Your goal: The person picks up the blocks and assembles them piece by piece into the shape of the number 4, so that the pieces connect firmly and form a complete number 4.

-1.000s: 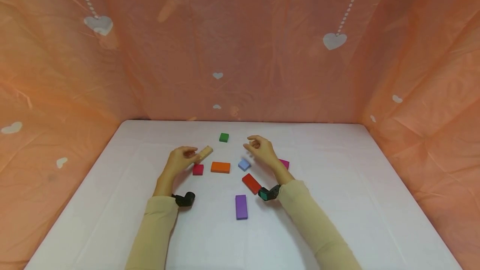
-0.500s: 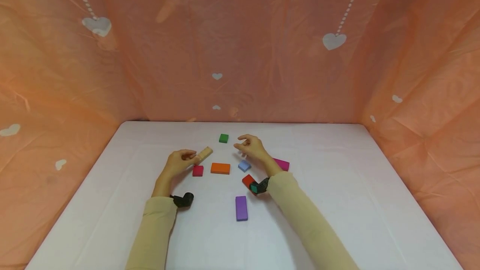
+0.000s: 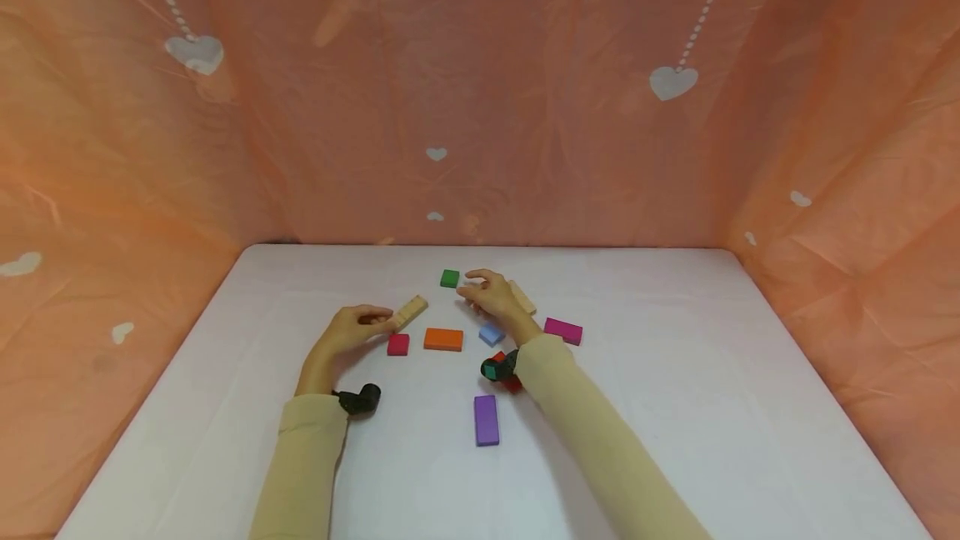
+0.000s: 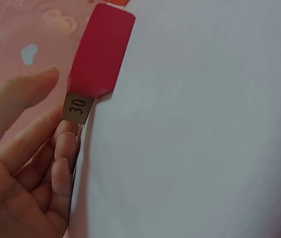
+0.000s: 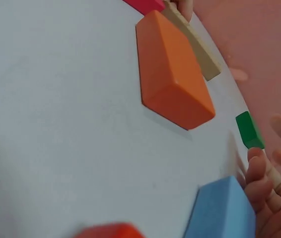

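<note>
My left hand (image 3: 351, 327) rests at the near end of a pale wooden block (image 3: 412, 310). In the left wrist view its thumb stands apart from the fingers, beside the block's end marked 30 (image 4: 77, 107). A crimson block (image 3: 398, 345) lies just right of these fingers. My right hand (image 3: 489, 295) hovers with loosely bent fingers, holding nothing visible. A green block (image 3: 449, 278) lies left of its fingertips, and a light blue block (image 3: 491, 334) below the hand. Another pale wooden block (image 3: 523, 297) shows behind the right hand, partly hidden by it.
An orange block (image 3: 443, 339) lies between the hands. Under the right wrist camera (image 3: 498, 367) a red block (image 3: 513, 383) is partly covered. A purple block (image 3: 486, 420) lies nearer, a magenta block (image 3: 563, 331) to the right. White cloth covers the table (image 3: 675, 407); orange curtains (image 3: 480, 107) surround it.
My right hand has moved left toward the green block, uncovering the second wooden block and the magenta one. Its wrist now covers part of the red block. The left hand has barely moved.
</note>
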### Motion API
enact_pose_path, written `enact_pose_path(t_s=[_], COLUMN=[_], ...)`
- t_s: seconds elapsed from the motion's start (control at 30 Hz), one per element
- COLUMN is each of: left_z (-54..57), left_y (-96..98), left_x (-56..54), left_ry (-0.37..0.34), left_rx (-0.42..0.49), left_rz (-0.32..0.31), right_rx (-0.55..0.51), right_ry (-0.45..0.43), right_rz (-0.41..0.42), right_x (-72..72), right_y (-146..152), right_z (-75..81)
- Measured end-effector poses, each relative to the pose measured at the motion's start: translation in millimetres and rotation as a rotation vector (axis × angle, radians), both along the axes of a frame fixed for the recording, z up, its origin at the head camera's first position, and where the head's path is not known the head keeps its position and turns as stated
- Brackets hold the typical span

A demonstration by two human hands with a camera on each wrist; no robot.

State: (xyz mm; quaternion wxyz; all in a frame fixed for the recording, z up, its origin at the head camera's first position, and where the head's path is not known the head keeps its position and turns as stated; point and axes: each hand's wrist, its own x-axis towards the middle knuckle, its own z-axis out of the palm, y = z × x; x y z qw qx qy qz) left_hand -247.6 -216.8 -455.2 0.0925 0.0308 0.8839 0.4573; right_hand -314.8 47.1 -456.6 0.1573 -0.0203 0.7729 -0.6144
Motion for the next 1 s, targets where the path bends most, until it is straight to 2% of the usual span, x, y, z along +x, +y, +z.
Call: enact_pose_path(t_s=[0.13, 0.4, 0.53, 0.67, 0.9, 1.0], left_z=[0.3, -1.7, -2.2, -1.1, -0.2, 0.0], left_y=[-1.6, 3.0, 5.5, 6.2, 3.2, 1.6], left_x=[2.8, 2.6, 1.2, 0.5, 1.2, 0.8], left_ry=[-0.031, -0.042, -0.069, -0.060, -0.096, -0.068], left_rx=[0.034, 0.079, 0.075, 0.039, 0.076, 0.039], left_rz=[0.017, 0.032, 0.045, 0.047, 0.064, 0.054], right_rx=[-0.023, -0.110, -0.084, -0.047, 0.032, 0.052], right_ry=[-0.022, -0.068, -0.093, -0.100, -0.056, -0.046], right_rz=[0.008, -0.022, -0.032, -0.049, -0.048, -0.052], right_x=[-2.5, -8.8, -12.3, -13.6, -15.8, -17.7], right_y=[-7, -10, -11, -12, -19, -23], right_z=[-2.4, -8.3, -9.4, -8.7, -9.5, -10.5])
